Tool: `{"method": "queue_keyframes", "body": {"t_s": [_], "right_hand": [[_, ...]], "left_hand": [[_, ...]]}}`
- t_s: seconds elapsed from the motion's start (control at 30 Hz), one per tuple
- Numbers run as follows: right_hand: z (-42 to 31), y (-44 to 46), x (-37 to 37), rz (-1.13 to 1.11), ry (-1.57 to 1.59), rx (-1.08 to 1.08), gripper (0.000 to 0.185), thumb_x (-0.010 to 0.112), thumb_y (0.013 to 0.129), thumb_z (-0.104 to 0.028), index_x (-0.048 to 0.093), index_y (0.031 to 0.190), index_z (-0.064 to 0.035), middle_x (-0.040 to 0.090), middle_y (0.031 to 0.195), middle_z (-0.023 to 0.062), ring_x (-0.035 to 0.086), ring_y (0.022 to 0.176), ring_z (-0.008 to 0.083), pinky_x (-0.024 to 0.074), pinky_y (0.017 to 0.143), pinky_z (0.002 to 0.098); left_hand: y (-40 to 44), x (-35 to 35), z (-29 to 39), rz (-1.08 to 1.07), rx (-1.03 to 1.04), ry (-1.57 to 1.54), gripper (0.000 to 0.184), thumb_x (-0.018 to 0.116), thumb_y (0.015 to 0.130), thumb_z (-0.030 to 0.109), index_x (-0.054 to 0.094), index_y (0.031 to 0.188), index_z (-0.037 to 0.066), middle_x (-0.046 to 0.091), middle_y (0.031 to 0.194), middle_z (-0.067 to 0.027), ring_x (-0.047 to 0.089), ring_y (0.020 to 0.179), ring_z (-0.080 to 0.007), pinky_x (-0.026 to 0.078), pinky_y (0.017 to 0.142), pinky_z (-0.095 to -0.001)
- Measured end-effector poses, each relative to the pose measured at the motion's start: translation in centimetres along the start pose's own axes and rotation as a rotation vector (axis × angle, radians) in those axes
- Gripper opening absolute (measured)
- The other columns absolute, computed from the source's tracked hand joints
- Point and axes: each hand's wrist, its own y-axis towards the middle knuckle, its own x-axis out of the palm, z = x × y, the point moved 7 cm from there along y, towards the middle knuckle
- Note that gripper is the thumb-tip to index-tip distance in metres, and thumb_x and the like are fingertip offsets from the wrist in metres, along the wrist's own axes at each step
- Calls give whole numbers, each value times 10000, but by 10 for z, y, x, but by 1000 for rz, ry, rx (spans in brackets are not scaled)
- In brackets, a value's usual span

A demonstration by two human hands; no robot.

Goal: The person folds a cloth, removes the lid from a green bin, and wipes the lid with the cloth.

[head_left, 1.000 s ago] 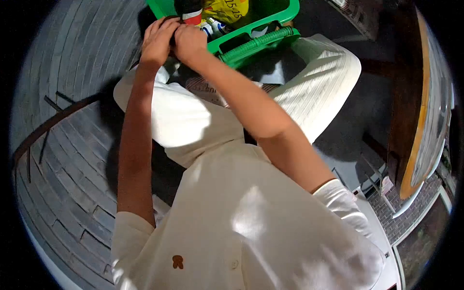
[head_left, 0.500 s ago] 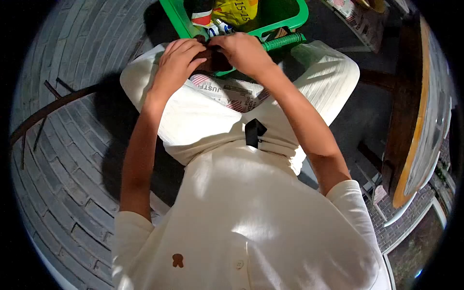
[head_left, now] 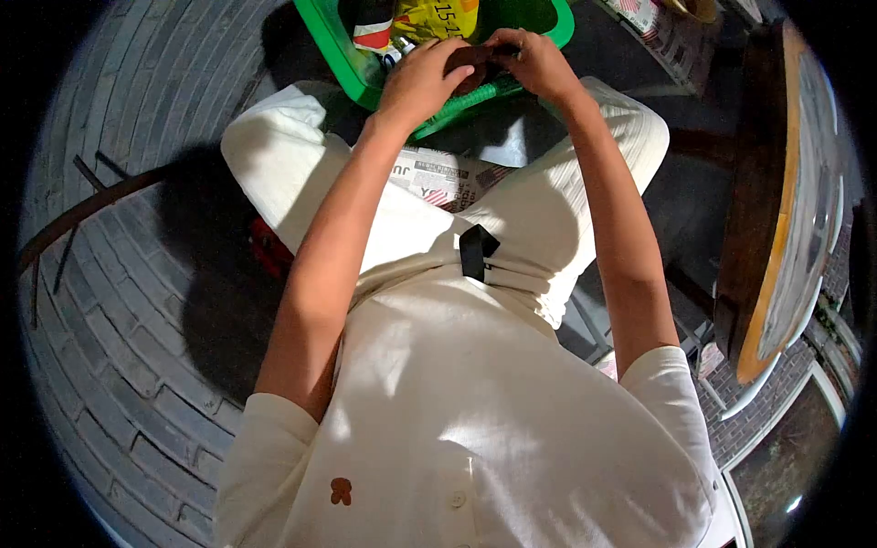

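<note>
Between my hands, over the near rim of a green plastic basket (head_left: pixel 340 73), is a dark brown rounded object (head_left: pixel 472 80) whose kind I cannot make out. My left hand (head_left: pixel 418 84) wraps round its left side, thumb across the near face. My right hand (head_left: pixel 537 64) pinches at its upper right edge, with fingers and thumb close together. The basket's green textured handle (head_left: pixel 468 108) runs just below the brown object. Inside the basket lie a yellow bag (head_left: pixel 434 16) printed "15-15" and a red, white and black package (head_left: pixel 373 35).
Printed newspaper-like sheets (head_left: pixel 437 173) lie between my crossed legs. A round wood-edged table (head_left: pixel 763 219) stands at the right. To the left, a curved brown metal bar (head_left: pixel 100 203) rests over grey brick paving (head_left: pixel 119 301). A red item (head_left: pixel 268 247) sits beside my left leg.
Both hands have moved right and slightly away from me with the brown object, from the basket's near left corner to above its handle. The right hand's fingers now show at its upper edge.
</note>
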Motion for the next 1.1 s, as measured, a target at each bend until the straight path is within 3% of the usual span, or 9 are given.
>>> {"method": "queue_keyframes", "body": {"t_s": [0.07, 0.17, 0.23, 0.3, 0.47, 0.7, 0.87, 0.97, 1.1], "right_hand": [[2, 1, 4, 9, 13, -58, 279, 825, 1001, -97, 797, 1274, -46, 841, 1138, 180, 828, 1029, 352, 638, 902, 432], [-9, 2, 6, 33, 25, -98, 275, 847, 966, -118, 820, 1235, -65, 839, 1126, 179, 815, 1023, 393, 638, 893, 460], [-20, -4, 11, 45, 20, -75, 286, 867, 934, -142, 841, 1214, -88, 839, 1125, 175, 802, 1027, 432, 640, 892, 490], [-31, -11, 6, 162, 11, -52, 214, 824, 956, -53, 808, 1163, -3, 834, 1110, 195, 820, 1036, 394, 638, 882, 440], [-45, -19, 19, 330, -55, -78, 231, 813, 925, -39, 819, 1154, -15, 836, 1080, 199, 812, 1003, 411, 643, 885, 454], [-63, -35, 25, 384, -108, -24, 191, 844, 971, -161, 818, 1124, -51, 827, 1042, 145, 738, 969, 400, 578, 884, 512], [-66, -42, 25, 419, -165, -28, 196, 829, 965, -204, 804, 1110, -74, 794, 1033, 117, 721, 1014, 376, 547, 921, 506], [-71, -30, 27, 477, -204, -14, 207, 823, 960, -230, 806, 1109, -87, 788, 1030, 100, 719, 1013, 363, 544, 915, 503], [-68, 1, 34, 557, -238, 0, 235, 838, 928, -249, 818, 1108, -99, 795, 1012, 101, 732, 991, 356, 558, 899, 500]], "left_hand": [[-11, -8, -10, 19, 43, -49, 468, 795, 1069, 366, 714, 1453, 111, 768, 1352, -182, 724, 1257, -421, 573, 1046, -522], [-28, -17, -6, 152, 212, 317, 447, 813, 1043, 394, 760, 1412, 146, 811, 1261, -76, 756, 1167, -313, 551, 998, -450], [-29, -20, -7, 157, 249, 328, 444, 816, 1038, 392, 767, 1405, 148, 812, 1249, -74, 755, 1147, -309, 544, 996, -444], [-24, -25, -9, 171, 290, 339, 440, 818, 1032, 390, 774, 1398, 149, 813, 1237, -73, 754, 1128, -305, 538, 994, -438], [-21, -34, -15, 151, 394, 309, 450, 847, 1000, 390, 786, 1355, 121, 807, 1209, -76, 742, 1120, -310, 541, 984, -444], [-35, -37, -30, 89, 220, 306, 412, 785, 1066, 372, 754, 1354, 79, 790, 1255, -123, 734, 1143, -355, 549, 997, -466], [-17, -30, -41, 132, 319, 336, 354, 734, 1106, 354, 752, 1296, 56, 803, 1224, -137, 745, 1157, -361, 535, 1039, -480], [-10, -36, -50, 206, 388, 362, 311, 738, 1104, 369, 781, 1233, 89, 809, 1133, -103, 758, 1085, -314, 531, 990, -457], [26, -51, -72, 167, 341, 410, 305, 756, 1098, 331, 780, 1259, 73, 813, 1217, -115, 756, 1151, -336, 552, 998, -461]]}}
